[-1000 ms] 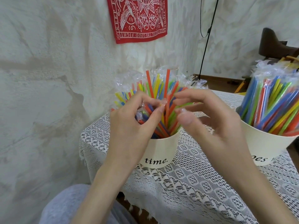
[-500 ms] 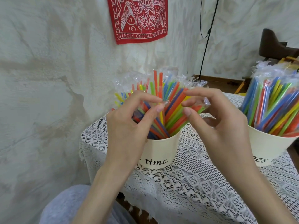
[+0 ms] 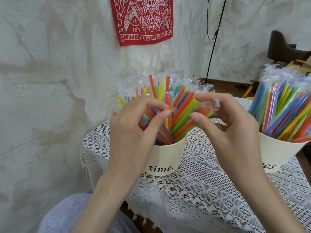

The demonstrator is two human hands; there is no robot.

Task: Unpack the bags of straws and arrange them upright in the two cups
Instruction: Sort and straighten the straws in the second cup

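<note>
Lace-covered worktop (image 3: pixel 193 195) carries two cream cups (image 3: pixel 165 158) of coloured straws (image 3: pixel 183 113). Left hand (image 3: pixel 134 130) pinches clear wrapper (image 3: pixel 171 110) over the nearer cup; right hand (image 3: pixel 230 126) pinches wrapped straws

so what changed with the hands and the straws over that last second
The hands drew slightly apart over the cup marked "time.". The left hand now pinches a bit of clear wrapper, and the right hand pinches wrapper at the straw tips. The straws between them fanned out and lean more to the right. Both cups, the second cup with its bagged straws, and the lace tablecloth stayed put.
</note>
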